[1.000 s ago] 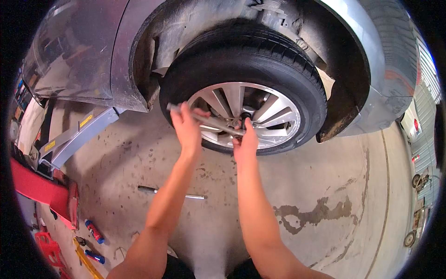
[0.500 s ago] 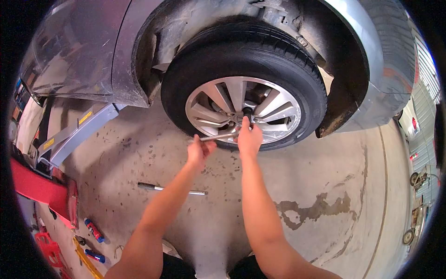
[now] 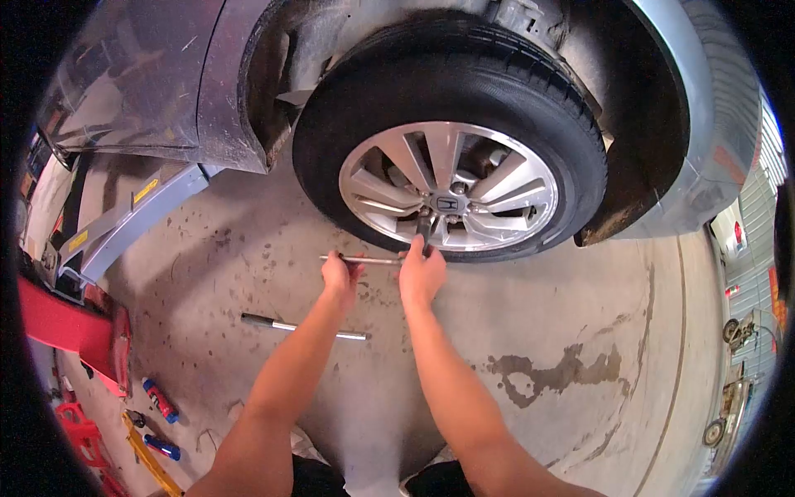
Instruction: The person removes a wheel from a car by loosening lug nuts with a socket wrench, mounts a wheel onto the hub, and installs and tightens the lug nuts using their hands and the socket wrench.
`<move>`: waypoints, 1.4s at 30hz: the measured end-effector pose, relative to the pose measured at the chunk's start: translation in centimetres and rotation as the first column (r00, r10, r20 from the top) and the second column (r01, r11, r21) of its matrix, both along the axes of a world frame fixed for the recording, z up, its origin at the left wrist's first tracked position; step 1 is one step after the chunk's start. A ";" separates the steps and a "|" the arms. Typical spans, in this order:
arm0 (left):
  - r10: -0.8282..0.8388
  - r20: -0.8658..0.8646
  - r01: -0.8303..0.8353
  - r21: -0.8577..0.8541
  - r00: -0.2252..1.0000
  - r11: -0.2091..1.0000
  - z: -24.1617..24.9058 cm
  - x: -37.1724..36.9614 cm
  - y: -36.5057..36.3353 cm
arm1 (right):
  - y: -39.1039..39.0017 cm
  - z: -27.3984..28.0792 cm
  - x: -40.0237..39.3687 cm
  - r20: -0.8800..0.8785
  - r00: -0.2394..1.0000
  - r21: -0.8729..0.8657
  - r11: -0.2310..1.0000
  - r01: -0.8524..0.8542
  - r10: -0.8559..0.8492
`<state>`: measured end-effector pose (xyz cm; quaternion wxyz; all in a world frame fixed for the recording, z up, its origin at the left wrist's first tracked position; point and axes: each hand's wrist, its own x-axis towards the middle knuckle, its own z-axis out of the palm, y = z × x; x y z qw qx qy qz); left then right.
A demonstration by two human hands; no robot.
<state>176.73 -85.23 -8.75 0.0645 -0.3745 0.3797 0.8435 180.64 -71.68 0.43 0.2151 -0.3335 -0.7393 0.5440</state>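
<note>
At the centre of the frame, the left hand (image 3: 340, 274) grips the outer end of the wrench (image 3: 373, 259), where leverage is greatest, while the right hand (image 3: 421, 269) closes round its bend, steadying the socket against a low lug nut of the wheel (image 3: 450, 186). Lower left on the floor, a spare bar (image 3: 303, 326) lies near.

You are in a car repair garage: beside the car's alloy wheel (image 3: 451, 186) lie a stained concrete floor (image 3: 538, 331) and a red lift arm (image 3: 66, 327).
</note>
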 end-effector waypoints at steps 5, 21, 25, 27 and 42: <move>-0.185 -0.110 0.206 0.229 0.977 0.951 -2.8 -2.8 1.1 | 3.7 -1.2 -3.0 0.059 0.996 0.098 0.993 -0.072 0.067; -0.178 -0.026 0.177 0.326 0.984 0.929 -5.8 -2.6 0.6 | 1.5 -0.8 -3.0 0.037 0.999 0.257 0.965 -0.047 0.039; -0.179 -0.120 0.211 0.360 0.977 0.909 -3.8 -3.5 -0.4 | 1.7 -0.9 -3.4 0.026 0.999 0.239 0.970 -0.038 0.033; -0.195 -0.133 0.231 0.369 0.972 0.900 -3.0 -3.7 -1.2 | 1.6 -0.1 -3.2 0.110 0.991 0.309 0.946 -0.101 0.070; -0.195 -0.206 0.247 0.271 0.959 0.930 -4.6 -3.2 1.1 | 1.6 -2.0 -3.9 -0.099 0.989 -0.239 0.962 -0.134 0.113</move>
